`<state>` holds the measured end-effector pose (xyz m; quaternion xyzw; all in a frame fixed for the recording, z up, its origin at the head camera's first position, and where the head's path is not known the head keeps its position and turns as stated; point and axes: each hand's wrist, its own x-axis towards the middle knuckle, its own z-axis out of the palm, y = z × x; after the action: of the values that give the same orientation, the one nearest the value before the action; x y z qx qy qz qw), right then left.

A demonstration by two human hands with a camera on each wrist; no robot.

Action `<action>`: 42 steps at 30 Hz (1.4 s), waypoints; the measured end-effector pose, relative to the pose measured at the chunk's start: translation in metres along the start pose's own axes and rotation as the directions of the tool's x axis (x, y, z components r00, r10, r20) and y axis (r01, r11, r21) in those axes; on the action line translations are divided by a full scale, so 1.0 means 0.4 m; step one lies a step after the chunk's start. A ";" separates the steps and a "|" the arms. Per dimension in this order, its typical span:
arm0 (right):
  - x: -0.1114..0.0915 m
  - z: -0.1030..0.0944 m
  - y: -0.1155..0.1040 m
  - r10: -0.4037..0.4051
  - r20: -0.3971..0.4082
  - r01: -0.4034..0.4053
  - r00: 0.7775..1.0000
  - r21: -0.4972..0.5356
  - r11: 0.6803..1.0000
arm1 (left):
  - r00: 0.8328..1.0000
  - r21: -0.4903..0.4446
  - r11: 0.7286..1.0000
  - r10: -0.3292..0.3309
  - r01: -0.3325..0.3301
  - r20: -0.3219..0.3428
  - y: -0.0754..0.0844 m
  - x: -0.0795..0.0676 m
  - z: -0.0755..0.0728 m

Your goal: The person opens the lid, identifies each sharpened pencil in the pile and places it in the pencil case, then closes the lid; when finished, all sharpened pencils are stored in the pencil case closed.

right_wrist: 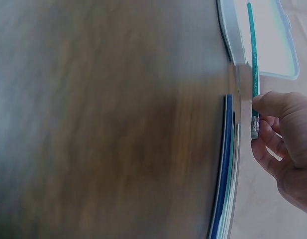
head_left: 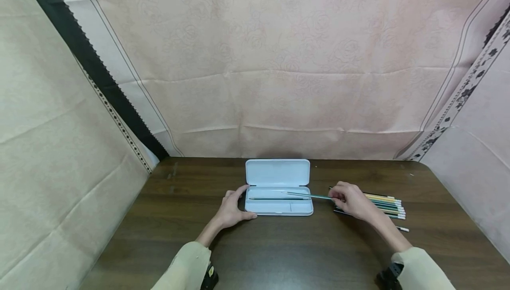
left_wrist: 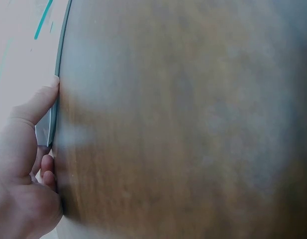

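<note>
A light blue pencil case (head_left: 271, 210) lies on the table with its lid (head_left: 277, 172) raised toward the back. At its left end, my left hand (head_left: 232, 208) grips the case, thumb at the front corner and a finger by the hinge. My right hand (head_left: 352, 199) pinches a teal pencil (right_wrist: 253, 55) near its eraser end. That pencil's far end reaches over the case from the right. Inside the case, another dark teal pencil (head_left: 275, 199) lies lengthwise. Beneath and beyond the right hand is a row of pencils (head_left: 390, 204), partly hidden by it.
The brown wooden table (head_left: 287, 254) extends to a back edge below a cloth wall (head_left: 303, 82). Cloth panels also hang at the left (head_left: 59, 170) and right (head_left: 478, 157). One white-ended piece (head_left: 403, 229) lies apart, nearer the front than the pencil row.
</note>
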<state>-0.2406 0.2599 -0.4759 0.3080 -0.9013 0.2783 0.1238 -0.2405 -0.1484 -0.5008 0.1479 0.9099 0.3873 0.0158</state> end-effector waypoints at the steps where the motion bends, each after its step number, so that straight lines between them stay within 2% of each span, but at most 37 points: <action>1: 0.005 0.003 -0.002 -0.001 0.003 0.001 1.000 0.002 1.000 | 1.000 0.001 1.000 0.000 0.000 0.000 0.001 0.001 0.000; 9: 0.045 0.031 -0.025 0.007 0.043 -0.007 0.999 0.008 1.000 | 1.000 -0.004 1.000 0.005 -0.005 0.001 0.004 0.001 -0.002; 22: 0.097 0.063 -0.068 -0.019 0.057 0.019 0.998 -0.010 1.000 | 1.000 -0.003 1.000 0.020 -0.020 -0.001 0.001 0.002 0.000; 31: 0.120 0.086 -0.086 -0.027 0.061 0.028 0.998 -0.011 1.000 | 1.000 -0.001 1.000 0.022 -0.022 -0.007 -0.002 0.000 0.002; 38: 0.132 0.107 -0.091 -0.062 0.045 0.064 0.997 -0.043 0.997 | 1.000 0.005 1.000 0.022 -0.022 -0.008 0.000 -0.002 0.001; 42: 0.138 0.115 -0.097 -0.062 0.064 0.065 0.996 -0.044 0.997 | 1.000 0.007 1.000 0.023 -0.023 -0.010 -0.001 -0.003 0.000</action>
<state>-0.2619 0.1811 -0.4750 0.3421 -0.9008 0.2433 0.1112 -0.2393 -0.1489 -0.5011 0.1566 0.9095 0.3850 0.0060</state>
